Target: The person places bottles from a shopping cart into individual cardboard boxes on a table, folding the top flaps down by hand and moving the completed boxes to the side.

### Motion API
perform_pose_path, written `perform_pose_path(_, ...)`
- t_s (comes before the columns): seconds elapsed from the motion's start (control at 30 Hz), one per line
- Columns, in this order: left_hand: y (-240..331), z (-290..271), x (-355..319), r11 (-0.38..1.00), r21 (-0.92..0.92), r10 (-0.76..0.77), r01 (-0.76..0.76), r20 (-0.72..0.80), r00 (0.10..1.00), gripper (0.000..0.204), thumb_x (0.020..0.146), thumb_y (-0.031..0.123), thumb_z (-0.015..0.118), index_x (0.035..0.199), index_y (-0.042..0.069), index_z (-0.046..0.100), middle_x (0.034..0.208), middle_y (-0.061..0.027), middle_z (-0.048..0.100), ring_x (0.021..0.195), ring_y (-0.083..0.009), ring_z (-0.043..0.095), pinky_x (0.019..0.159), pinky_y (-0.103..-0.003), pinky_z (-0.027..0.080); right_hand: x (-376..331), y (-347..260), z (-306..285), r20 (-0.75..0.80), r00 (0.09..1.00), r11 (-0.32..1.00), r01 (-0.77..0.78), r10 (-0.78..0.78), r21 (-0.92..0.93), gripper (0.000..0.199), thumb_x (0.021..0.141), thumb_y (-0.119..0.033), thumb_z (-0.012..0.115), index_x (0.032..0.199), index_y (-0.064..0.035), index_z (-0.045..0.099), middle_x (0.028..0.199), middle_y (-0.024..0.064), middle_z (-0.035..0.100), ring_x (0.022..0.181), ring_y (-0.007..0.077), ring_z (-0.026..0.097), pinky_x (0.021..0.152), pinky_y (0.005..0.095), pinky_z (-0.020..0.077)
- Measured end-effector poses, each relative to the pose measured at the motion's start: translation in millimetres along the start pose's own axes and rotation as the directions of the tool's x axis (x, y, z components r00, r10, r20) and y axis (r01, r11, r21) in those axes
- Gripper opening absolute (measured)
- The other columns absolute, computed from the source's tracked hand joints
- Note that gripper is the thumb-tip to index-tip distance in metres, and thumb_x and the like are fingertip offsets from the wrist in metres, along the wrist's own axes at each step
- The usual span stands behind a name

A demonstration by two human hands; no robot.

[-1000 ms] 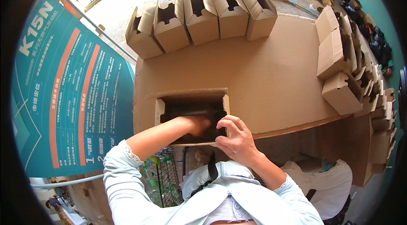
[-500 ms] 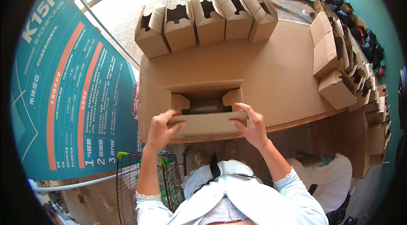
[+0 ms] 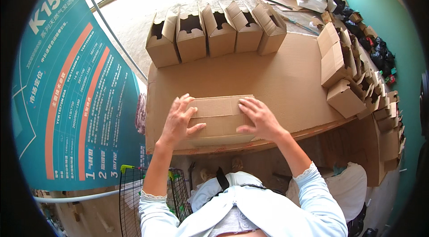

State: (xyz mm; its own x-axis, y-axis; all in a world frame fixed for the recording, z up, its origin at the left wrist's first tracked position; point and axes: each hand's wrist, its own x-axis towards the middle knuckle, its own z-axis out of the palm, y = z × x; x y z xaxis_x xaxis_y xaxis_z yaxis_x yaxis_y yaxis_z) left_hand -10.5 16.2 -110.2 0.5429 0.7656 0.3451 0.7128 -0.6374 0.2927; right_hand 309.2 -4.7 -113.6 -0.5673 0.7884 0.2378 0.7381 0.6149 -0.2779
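Note:
A brown cardboard box (image 3: 220,121) lies near the front edge of a cardboard-covered table (image 3: 277,80), its top flaps folded flat. My left hand (image 3: 178,118) rests spread on the box's left side, fingers on the flaps. On the right side, my right hand (image 3: 260,118) presses flat on the top. Both hands lie on the box rather than grasping it.
A row of several open cardboard boxes (image 3: 214,31) stands along the table's far edge. More boxes (image 3: 346,80) are stacked at the right. A teal printed banner (image 3: 67,98) stands at the left, a wire basket (image 3: 147,197) below it. Flat cardboard lies on the floor beyond.
A second ago my hands reached inside the open box. They then folded the near flap over, and now the flaps are down and both hands press on the top.

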Motion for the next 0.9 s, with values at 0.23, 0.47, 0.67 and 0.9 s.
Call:
perform_pose_path(0.23, -14.3, 6.6, 11.9, 0.999, -0.021, 0.031, -0.028, 0.21, 0.977, 0.082, 0.078, 0.062, 0.07, 0.147, 0.028, 0.044, 0.154, -0.0223, 0.027, 0.145, -0.0431, 0.021, 0.118, -0.051, 0.024, -12.8, -43.0, 14.7, 0.192, 0.95, 0.932, -0.177, 0.246, -0.315, 0.108, 0.071, -0.041, 0.081, 0.153, -0.0046, 0.02, 0.159, 0.0145, 0.022, 0.147, 0.0388, 0.018, 0.116, 0.0535, 0.0256)
perform_pose_path(0.47, -10.8, -11.6, 5.7, 0.97, -0.109, 0.24, -0.219, 0.254, 0.937, 0.095, 0.063, 0.071, 0.075, 0.146, 0.035, 0.045, 0.148, -0.0309, 0.027, 0.131, -0.0493, 0.033, 0.112, -0.057, 0.03, 4.5, -6.9, 7.1, 0.17, 0.976, 0.904, -0.055, 0.139, -0.424, 0.11, 0.068, -0.038, 0.08, 0.156, -0.0151, 0.018, 0.159, 0.0112, 0.023, 0.147, 0.0332, 0.022, 0.116, 0.0515, 0.0271)
perform_pose_path(0.67, 6.6, -15.1, 10.7, 0.963, -0.104, 0.268, -0.247, 0.346, 0.899, 0.096, 0.063, 0.07, 0.075, 0.146, 0.032, 0.044, 0.154, -0.0238, 0.024, 0.128, -0.0515, 0.035, 0.108, -0.059, 0.032, 11.9, 17.6, -0.5, 0.208, 0.974, 0.894, 0.012, 0.092, -0.448, 0.11, 0.067, -0.038, 0.081, 0.156, -0.0237, 0.018, 0.16, 0.0049, 0.024, 0.147, 0.0304, 0.023, 0.118, 0.0542, 0.0245)
perform_pose_path(0.9, 33.0, 12.0, 4.7, 0.964, 0.006, 0.251, -0.265, 0.294, 0.922, 0.096, 0.06, 0.063, 0.08, 0.144, 0.032, 0.046, 0.157, -0.0157, 0.026, 0.125, -0.0515, 0.034, 0.101, -0.061, 0.036, 8.8, 47.4, -9.1, 0.232, 0.973, 0.884, 0.096, 0.015, -0.457, 0.104, 0.071, -0.034, 0.079, 0.156, -0.0271, 0.019, 0.159, 0.0053, 0.026, 0.143, 0.0328, 0.03, 0.114, 0.0551, 0.0322)
